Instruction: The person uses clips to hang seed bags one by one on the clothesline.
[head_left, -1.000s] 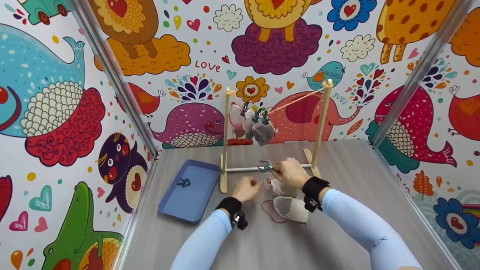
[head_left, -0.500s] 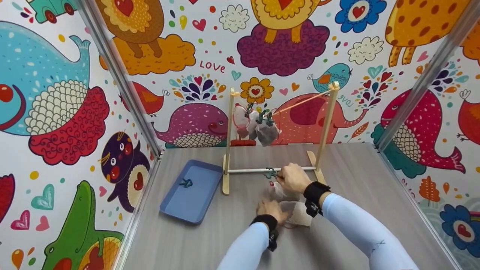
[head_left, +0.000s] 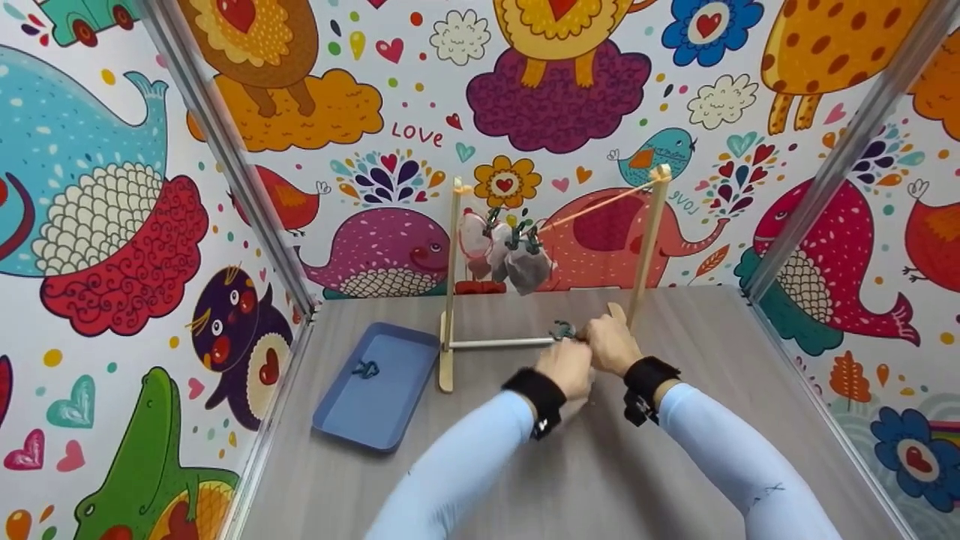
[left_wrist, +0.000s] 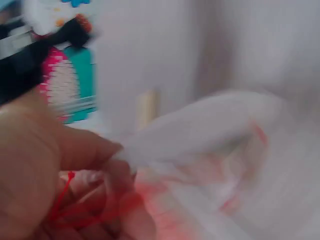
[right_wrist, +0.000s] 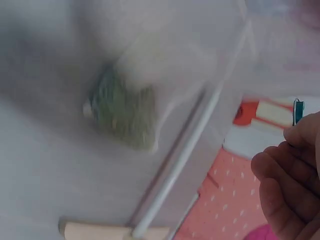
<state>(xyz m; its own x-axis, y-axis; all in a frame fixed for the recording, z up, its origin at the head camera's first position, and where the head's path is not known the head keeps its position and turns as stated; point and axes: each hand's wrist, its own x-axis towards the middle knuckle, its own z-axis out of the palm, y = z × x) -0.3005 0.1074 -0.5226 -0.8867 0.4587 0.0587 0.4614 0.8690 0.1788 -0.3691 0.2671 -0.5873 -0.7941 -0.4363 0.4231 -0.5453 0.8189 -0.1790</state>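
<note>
My left hand [head_left: 566,367] pinches a white drawstring pouch [left_wrist: 200,125] near its mouth. The pouch's red cord [left_wrist: 100,215] trails across the fingers in the left wrist view. My right hand [head_left: 611,345], just beside it, holds a dark green clip [head_left: 562,330] between thumb and fingers. The clip also shows at the fingertips in the right wrist view. A blurred, greenish patch of a pouch [right_wrist: 125,112] appears there over the grey table. In the head view the hands mostly hide the pouch, leaving a whitish blur below them.
Clipped pouches [head_left: 525,266] hang from the cord [head_left: 600,206] of a wooden stand at the back. The stand's white bottom bar [head_left: 495,343] runs right behind the hands. At the left a blue tray [head_left: 345,420] contains another green clip [head_left: 366,369].
My left hand moved right and down to the pouches on the table, then up beside the right hand, gripping a pouch. The right hand with the clip shifted slightly right.
</note>
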